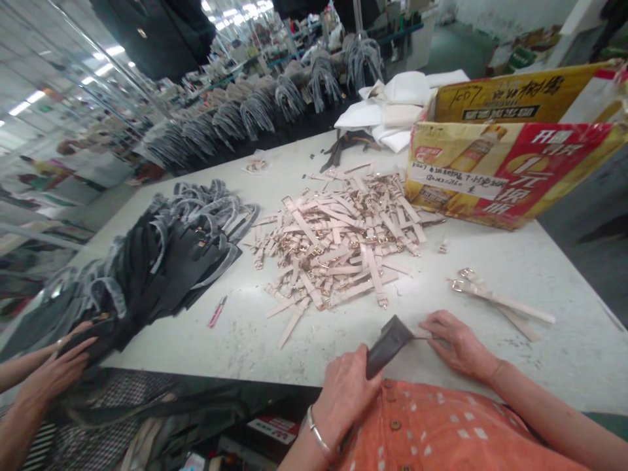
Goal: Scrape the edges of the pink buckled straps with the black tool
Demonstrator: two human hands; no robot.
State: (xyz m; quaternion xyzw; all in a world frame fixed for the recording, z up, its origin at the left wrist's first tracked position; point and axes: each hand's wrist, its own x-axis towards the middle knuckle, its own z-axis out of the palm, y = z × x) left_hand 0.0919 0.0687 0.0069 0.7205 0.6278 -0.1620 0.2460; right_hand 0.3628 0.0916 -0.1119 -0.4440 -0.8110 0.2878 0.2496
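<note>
My left hand (349,386) is closed around a dark grey leather-like strap piece (387,347), whose broad end sticks up over the table's front edge. At that end, my right hand (458,343) has its fingers pinched on a thin, dark, rod-like piece (422,337), its exact kind too small to tell. Farther up the table lies a large heap of pale pink buckle straps (338,242) with gold-coloured buckles. Two or so separate pink straps (505,302) rest to the right, beyond my right hand.
A yellow and red cardboard box (456,163) stands at the back right, beside white padded pieces (392,104). Black bag parts with wrapped handles (181,242) cover the left side. A co-worker's hands (63,366) touch them. A small pink-handled tool (216,312) lies between.
</note>
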